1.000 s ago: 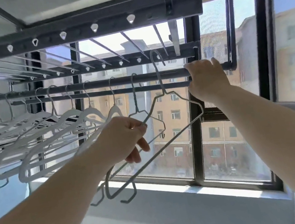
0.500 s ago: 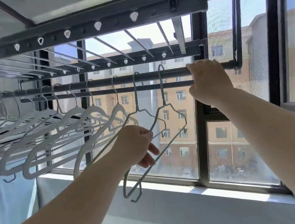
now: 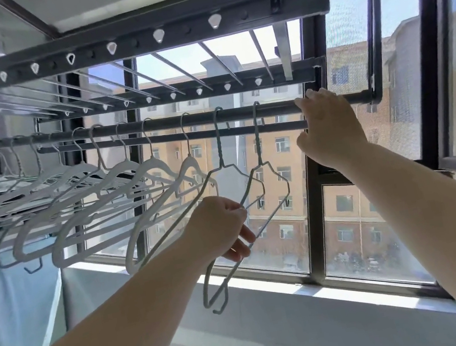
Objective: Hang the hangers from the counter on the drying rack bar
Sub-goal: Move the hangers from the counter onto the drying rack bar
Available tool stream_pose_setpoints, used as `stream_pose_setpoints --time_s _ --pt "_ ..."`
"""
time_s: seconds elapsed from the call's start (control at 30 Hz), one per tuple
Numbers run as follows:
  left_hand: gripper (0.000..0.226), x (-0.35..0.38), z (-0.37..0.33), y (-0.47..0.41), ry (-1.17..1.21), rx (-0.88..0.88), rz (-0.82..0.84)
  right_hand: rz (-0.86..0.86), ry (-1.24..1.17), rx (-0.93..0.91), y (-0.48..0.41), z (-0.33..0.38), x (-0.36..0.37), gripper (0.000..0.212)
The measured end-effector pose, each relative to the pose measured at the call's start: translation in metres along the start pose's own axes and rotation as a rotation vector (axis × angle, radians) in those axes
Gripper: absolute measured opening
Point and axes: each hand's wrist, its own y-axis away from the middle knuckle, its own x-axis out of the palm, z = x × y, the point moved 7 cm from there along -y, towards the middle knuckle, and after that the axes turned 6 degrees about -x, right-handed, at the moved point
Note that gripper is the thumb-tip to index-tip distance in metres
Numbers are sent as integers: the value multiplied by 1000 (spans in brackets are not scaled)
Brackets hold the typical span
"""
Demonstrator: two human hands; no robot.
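Hook of hanger (image 3: pixel 258 146) now seated over bar (image 3: pixel 166 121); one second ago, above it. Left hand (image 3: pixel 221 226) still grips hanger wire; right hand (image 3: pixel 330 130) grips bar. Release due.

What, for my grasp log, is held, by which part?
Left hand pinches the thin grey wire hanger by its lower arm; right hand grips the dark metal rack bar.

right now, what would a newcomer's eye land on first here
The two arms reaching up dominate the view: the left hand, centre frame, grips two thin wire hangers low down while their hooks sit over the drying rack bar. The right hand holds that bar near its right end. To the left, a long row of white hangers fans along the same bar.
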Motion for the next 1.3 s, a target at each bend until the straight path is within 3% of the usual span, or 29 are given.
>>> stream_pose_setpoints --time_s 0.17,0.27,0.33,0.43,0.6,0.7,0.77,0.87,0.9,1.0,1.13,1.3 --pt "38 -7 -5 11 -104 83 -66 -151 -247 89 22 6 -9 51" --pt "48 -21 -13 32 -417 244 -243 -168 -433 156 37 16 -11 48" --pt "44 -33 -19 61 -490 418 -418 -140 -569 195 47 25 -5 47" --pt "36 -52 -5 99 -357 571 -535 -87 -824 267 69 45 7 46" --pt "27 -80 75 120 35 353 -694 23 -1119 390 120 90 36 39" --pt "35 -77 103 116 169 303 -644 50 -1206 428 141 114 41 38" --pt "34 -73 111 111 214 284 -599 34 -1238 431 150 128 38 42" --pt "23 -66 116 106 219 267 -564 9 -1185 397 157 148 28 81" --pt "21 -65 117 105 217 268 -559 26 -1169 396 159 153 25 83" --pt "20 -63 117 99 192 253 -544 93 -1150 417 164 163 20 63" --pt "21 -64 112 93 179 266 -532 71 -1041 385 167 164 16 63" --pt "21 -66 102 88 204 296 -527 -19 -986 367 170 157 8 48"
